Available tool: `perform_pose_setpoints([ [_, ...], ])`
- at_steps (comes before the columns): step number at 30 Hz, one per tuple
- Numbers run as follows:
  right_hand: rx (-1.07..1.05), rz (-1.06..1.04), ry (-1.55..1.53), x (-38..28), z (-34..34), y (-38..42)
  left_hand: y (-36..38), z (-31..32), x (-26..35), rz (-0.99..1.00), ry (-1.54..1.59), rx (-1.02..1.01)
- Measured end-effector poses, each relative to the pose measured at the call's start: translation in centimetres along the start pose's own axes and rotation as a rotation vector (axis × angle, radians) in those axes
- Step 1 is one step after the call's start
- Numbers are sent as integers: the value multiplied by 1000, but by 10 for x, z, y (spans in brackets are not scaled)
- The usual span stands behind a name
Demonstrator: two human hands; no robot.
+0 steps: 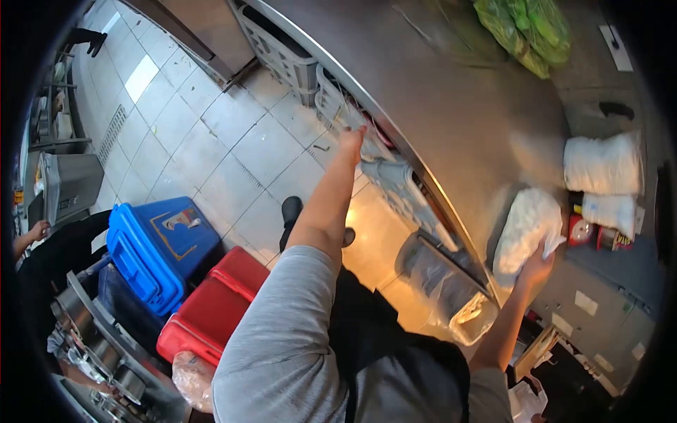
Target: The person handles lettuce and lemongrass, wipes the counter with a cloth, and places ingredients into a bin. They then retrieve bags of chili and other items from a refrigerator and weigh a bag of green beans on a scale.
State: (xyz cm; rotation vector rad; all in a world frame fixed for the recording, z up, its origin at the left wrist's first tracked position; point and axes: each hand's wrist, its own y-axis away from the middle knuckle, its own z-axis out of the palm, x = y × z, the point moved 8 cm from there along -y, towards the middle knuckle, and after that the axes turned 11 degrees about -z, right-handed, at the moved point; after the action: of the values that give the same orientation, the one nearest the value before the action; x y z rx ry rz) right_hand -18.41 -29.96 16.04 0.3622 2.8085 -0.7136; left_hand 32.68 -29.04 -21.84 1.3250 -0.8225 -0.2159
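Note:
My right hand (537, 271) is closed on the near end of a clear plastic bag (523, 231) full of white pieces, which rests on the steel counter (430, 106). What the white pieces are, I cannot make out. My left arm reaches down past the counter's edge, and my left hand (351, 141) is at the rim of a grey plastic crate (340, 106) under the counter. Its fingers are too small and partly hidden to show whether they grip the crate.
Green plastic bags (525, 32) lie on the far counter, and white packages (603, 163) stand along its right side. Below are another grey crate (405, 194) and a lined bin (451, 282). A blue box (166, 243) and red box (211, 307) stand left, near another person's hand (39, 229).

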Motion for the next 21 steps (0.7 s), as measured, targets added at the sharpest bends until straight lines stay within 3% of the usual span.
perform_pose_setpoints([
  [6, 20, -13, -166, -19, -3, 6, -70, 42, -5, 106, 329, -101],
  [11, -12, -45, -223, -33, -2, 7, -133, 60, -25, 42, 314, -236],
  [13, -13, -44, -97, -8, -5, 6, -133, 64, -31, -48, 348, -420],
  [16, -5, 54, -109, -22, -2, 6, -47, 24, -6, -46, 219, -260],
  [20, -5, 68, -49, -10, -1, 3, -10, -47, -13, 48, 296, -253],
  [21, -12, 72, -18, -7, -2, 4, -6, -73, -22, 54, 270, -171],
])
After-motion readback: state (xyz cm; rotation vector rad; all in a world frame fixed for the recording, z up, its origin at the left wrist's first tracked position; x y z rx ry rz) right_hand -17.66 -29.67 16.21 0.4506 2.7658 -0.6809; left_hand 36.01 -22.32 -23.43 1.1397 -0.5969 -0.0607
